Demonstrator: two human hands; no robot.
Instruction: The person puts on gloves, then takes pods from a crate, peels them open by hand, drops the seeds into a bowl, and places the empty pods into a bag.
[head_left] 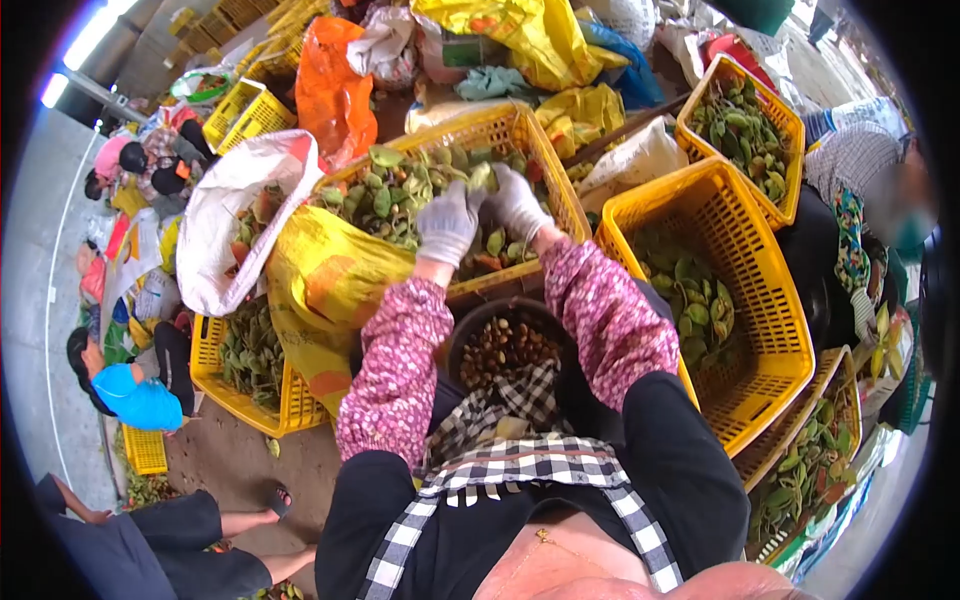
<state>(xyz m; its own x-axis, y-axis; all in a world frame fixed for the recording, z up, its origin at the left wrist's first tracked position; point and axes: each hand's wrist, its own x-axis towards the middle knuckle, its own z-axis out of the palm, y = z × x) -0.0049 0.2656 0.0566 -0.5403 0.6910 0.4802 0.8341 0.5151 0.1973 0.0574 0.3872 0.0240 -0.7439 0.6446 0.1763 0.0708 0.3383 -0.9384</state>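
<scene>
My left hand [449, 224] and my right hand [518, 206], both in pale work gloves, are over a yellow plastic crate [562, 172] of green and brownish pods [385, 195]. A pale green pod [482, 179] is between my fingertips, with the fingers of both hands closed about it. The gloves partly hide it. Below my wrists, a dark bucket [462, 362] holds many small brown nuts or seeds [508, 347].
To the right stand a deep yellow crate [765, 330] with pods low inside and a fuller crate [788, 205]. On the left are a white sack [205, 225], a yellow bag [325, 275] and another crate [205, 365]. Other people sit left and right; one person [170, 540] is close at lower left.
</scene>
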